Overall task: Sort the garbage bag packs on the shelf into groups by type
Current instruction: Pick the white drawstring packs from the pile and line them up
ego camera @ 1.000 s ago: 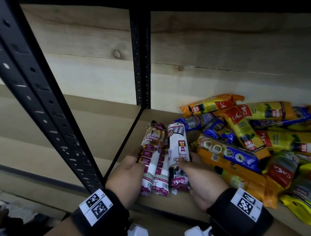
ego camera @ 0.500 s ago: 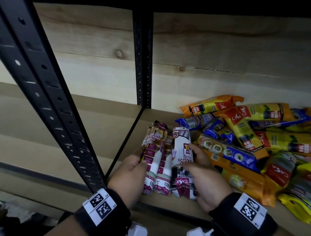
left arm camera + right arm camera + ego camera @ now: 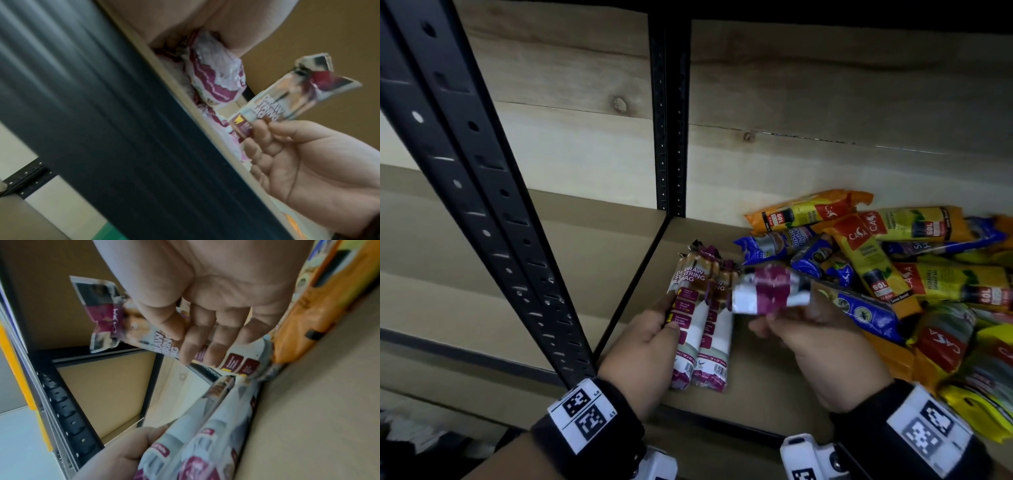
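The person's right hand (image 3: pixel 815 346) holds one white-and-maroon drawstring bag pack (image 3: pixel 770 291) up off the shelf board (image 3: pixel 753 397), fingers and thumb curled round it, the pack lying crosswise and blurred; in the right wrist view the fingertips (image 3: pixel 185 352) press on its printed face. The left hand (image 3: pixel 643 353) rests against the left side of two more drawstring packs (image 3: pixel 702 325) that lie side by side on the board, pointing from near to far, thumb on the leftmost one and fingers curled at its edge; the held pack hangs just above their far ends. To the right lies a loose heap of yellow-and-orange packs (image 3: pixel 873 270) and blue packs (image 3: pixel 774 245), overlapping one another. A black perforated upright (image 3: pixel 482 219) crosses the near left; another black post (image 3: pixel 669 113) stands at the far back against a pale wooden wall (image 3: pixel 825 113).
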